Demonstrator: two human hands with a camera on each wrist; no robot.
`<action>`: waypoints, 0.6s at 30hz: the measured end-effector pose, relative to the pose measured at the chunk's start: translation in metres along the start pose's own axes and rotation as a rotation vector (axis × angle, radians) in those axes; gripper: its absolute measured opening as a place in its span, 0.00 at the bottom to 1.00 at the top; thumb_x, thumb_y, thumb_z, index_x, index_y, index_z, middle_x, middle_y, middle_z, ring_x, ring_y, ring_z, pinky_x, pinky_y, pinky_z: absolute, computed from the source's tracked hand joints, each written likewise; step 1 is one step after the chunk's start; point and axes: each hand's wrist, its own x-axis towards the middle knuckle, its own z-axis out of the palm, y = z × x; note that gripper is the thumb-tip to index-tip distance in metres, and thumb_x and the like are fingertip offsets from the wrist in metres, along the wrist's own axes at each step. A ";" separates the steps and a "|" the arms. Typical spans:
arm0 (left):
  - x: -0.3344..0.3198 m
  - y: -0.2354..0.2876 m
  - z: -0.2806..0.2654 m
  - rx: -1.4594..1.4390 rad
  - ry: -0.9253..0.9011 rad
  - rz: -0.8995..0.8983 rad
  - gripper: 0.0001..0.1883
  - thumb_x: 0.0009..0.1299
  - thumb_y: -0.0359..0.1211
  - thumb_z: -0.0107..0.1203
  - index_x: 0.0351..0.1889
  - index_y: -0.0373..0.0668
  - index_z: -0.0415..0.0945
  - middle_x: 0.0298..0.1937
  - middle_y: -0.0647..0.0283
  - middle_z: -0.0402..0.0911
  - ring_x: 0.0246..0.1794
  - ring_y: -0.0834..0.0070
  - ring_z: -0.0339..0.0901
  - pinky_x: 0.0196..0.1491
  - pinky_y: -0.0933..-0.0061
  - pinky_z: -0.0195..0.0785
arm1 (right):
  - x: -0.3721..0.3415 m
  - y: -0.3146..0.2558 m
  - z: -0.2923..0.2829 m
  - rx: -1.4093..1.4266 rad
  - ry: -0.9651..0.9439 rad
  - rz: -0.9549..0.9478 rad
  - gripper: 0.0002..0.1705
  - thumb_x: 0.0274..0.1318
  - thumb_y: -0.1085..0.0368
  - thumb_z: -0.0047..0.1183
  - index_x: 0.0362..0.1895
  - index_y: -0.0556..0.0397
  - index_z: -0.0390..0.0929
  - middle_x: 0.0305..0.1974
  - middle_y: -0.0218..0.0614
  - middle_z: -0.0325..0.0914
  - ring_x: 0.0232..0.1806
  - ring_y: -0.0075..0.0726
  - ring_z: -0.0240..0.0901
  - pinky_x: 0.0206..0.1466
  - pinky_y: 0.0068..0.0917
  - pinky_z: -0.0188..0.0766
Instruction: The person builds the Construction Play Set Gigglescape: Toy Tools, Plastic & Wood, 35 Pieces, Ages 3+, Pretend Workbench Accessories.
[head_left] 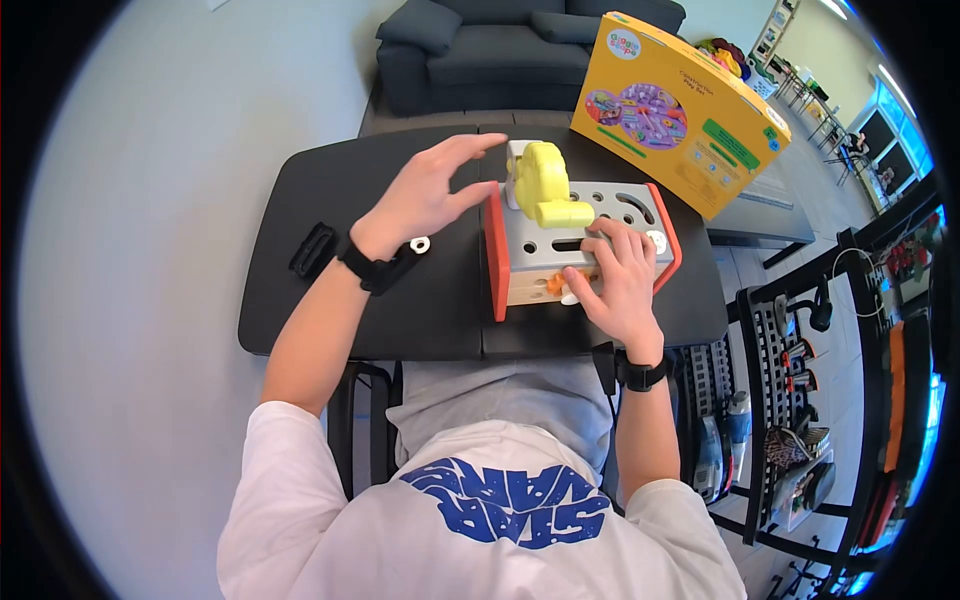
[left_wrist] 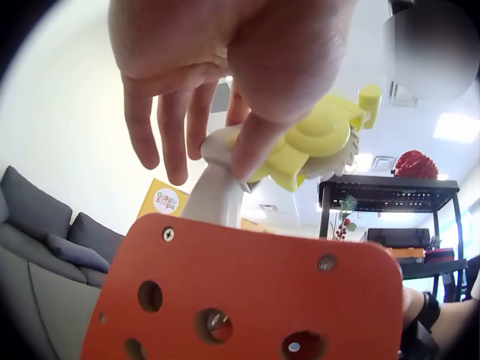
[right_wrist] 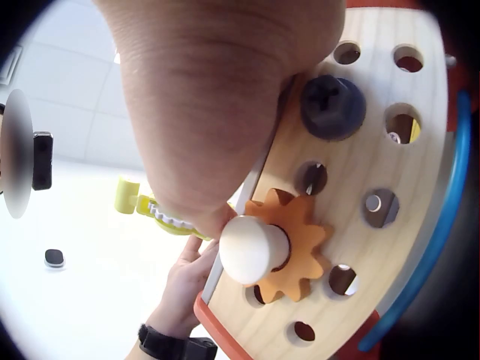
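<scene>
A toy workbench [head_left: 545, 255] with a grey top and red end panels stands on the black table. On its far left corner, a yellow toy circular saw [head_left: 542, 180] is mounted on a pale grey post [left_wrist: 214, 196]. My left hand [head_left: 425, 190] is beside the post with fingers extended and thumb apart; its thumb overlaps the saw in the left wrist view. My right hand [head_left: 625, 275] rests on the grey top, thumb over the front edge. Near that thumb, an orange gear [right_wrist: 296, 244] sits on the wooden front with a white peg [right_wrist: 251, 250] through it.
A white ring-shaped piece [head_left: 420, 244] and a black object [head_left: 314, 250] lie on the table's left side. A yellow toy box [head_left: 680, 115] stands at the back right. Beyond are a dark sofa [head_left: 505, 60] and, to the right, a black shelf rack [head_left: 765, 350].
</scene>
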 end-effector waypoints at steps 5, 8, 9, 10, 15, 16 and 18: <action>-0.049 -0.072 -0.033 0.398 -0.071 -0.302 0.22 0.69 0.35 0.64 0.60 0.39 0.79 0.58 0.55 0.83 0.60 0.57 0.79 0.64 0.61 0.72 | 0.001 0.007 0.000 0.008 0.014 -0.021 0.17 0.51 0.54 0.64 0.38 0.52 0.78 0.53 0.35 0.75 0.59 0.46 0.70 0.64 0.44 0.54; -0.080 -0.095 -0.048 0.609 -0.349 -0.541 0.22 0.68 0.38 0.64 0.59 0.41 0.79 0.56 0.55 0.82 0.60 0.57 0.78 0.63 0.58 0.72 | 0.004 0.014 -0.002 0.020 -0.005 -0.007 0.18 0.48 0.53 0.65 0.37 0.51 0.78 0.53 0.35 0.75 0.59 0.46 0.69 0.65 0.45 0.54; -0.088 -0.097 -0.048 0.608 -0.348 -0.545 0.22 0.68 0.38 0.64 0.59 0.41 0.79 0.56 0.55 0.82 0.60 0.57 0.78 0.63 0.58 0.72 | 0.004 0.019 -0.003 0.028 -0.040 0.010 0.20 0.46 0.52 0.66 0.36 0.51 0.77 0.53 0.37 0.75 0.59 0.48 0.69 0.65 0.45 0.54; -0.098 -0.096 -0.048 0.586 -0.416 -0.599 0.22 0.67 0.37 0.65 0.58 0.41 0.80 0.56 0.55 0.82 0.60 0.57 0.78 0.62 0.58 0.73 | 0.004 0.023 -0.003 0.030 -0.043 0.007 0.20 0.46 0.52 0.66 0.36 0.51 0.77 0.53 0.37 0.75 0.59 0.48 0.69 0.65 0.45 0.54; -0.125 -0.106 -0.047 0.602 -0.401 -0.603 0.18 0.63 0.30 0.66 0.52 0.41 0.82 0.52 0.55 0.83 0.55 0.55 0.81 0.57 0.58 0.76 | 0.005 0.036 -0.003 0.045 -0.065 0.001 0.22 0.44 0.50 0.67 0.36 0.52 0.78 0.56 0.43 0.76 0.61 0.53 0.67 0.65 0.46 0.54; -0.130 -0.113 -0.046 0.595 -0.398 -0.609 0.18 0.63 0.30 0.66 0.52 0.41 0.82 0.52 0.55 0.83 0.55 0.55 0.81 0.57 0.58 0.76 | 0.006 0.037 -0.004 0.047 -0.060 -0.011 0.22 0.44 0.50 0.67 0.36 0.52 0.78 0.57 0.44 0.75 0.61 0.53 0.67 0.66 0.46 0.54; -0.136 -0.129 -0.043 0.653 -0.431 -0.627 0.11 0.63 0.26 0.63 0.44 0.38 0.83 0.44 0.52 0.84 0.49 0.54 0.83 0.52 0.58 0.78 | 0.004 0.040 -0.004 0.049 -0.074 -0.017 0.22 0.44 0.50 0.67 0.37 0.53 0.78 0.57 0.44 0.75 0.61 0.53 0.67 0.66 0.46 0.54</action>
